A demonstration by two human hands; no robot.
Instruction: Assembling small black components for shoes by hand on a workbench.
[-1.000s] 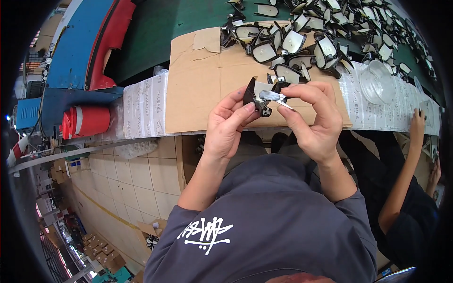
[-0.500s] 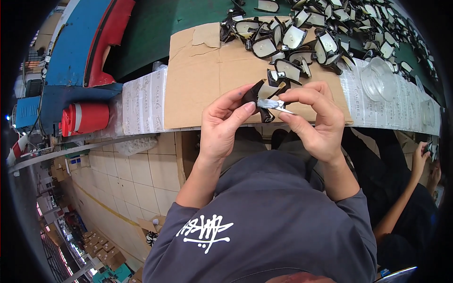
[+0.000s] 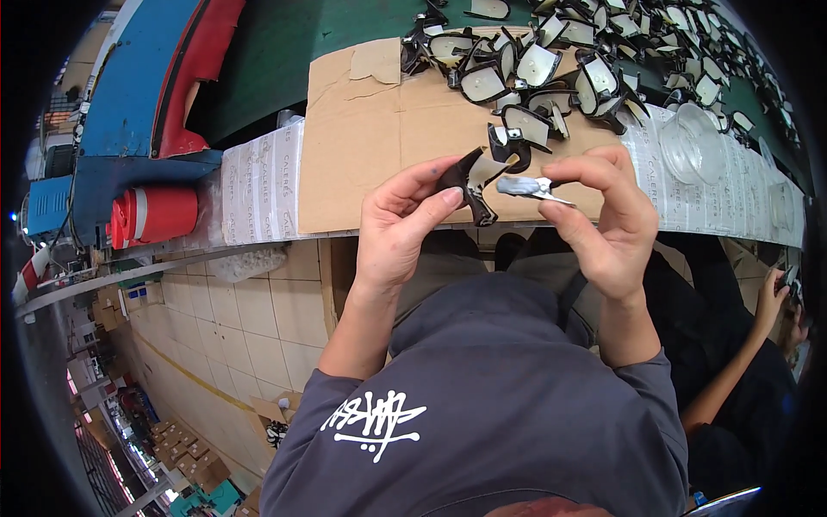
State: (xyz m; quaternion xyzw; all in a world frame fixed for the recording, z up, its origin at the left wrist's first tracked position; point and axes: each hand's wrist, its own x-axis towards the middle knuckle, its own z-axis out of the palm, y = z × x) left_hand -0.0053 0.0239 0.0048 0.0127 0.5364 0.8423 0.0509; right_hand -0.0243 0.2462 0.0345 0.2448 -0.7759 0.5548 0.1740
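My left hand (image 3: 396,215) grips a black shoe heel (image 3: 470,191) between thumb and fingers, its cream inner face turned up. My right hand (image 3: 607,211) pinches a small silver-and-white piece (image 3: 522,186) with a thin pointed edge; its exact kind I cannot make out. A narrow gap separates that piece from the heel. Both hands are above the near edge of a cardboard sheet (image 3: 362,146). Just beyond them on the cardboard lies another black heel (image 3: 508,148), below a loose pile of similar black heels with cream faces (image 3: 537,67).
More heels spread over the green table (image 3: 345,24) toward the far right. A clear plastic container (image 3: 692,145) stands on the wrapped edge at right. A red container (image 3: 157,217) and blue machine (image 3: 129,86) are at left. A co-worker's hand (image 3: 769,297) shows at far right.
My right hand has drawn the silver-and-white piece rightward, away from the heel; the two overlapped before and now stand apart. My left hand has shifted slightly left, still gripping the heel.
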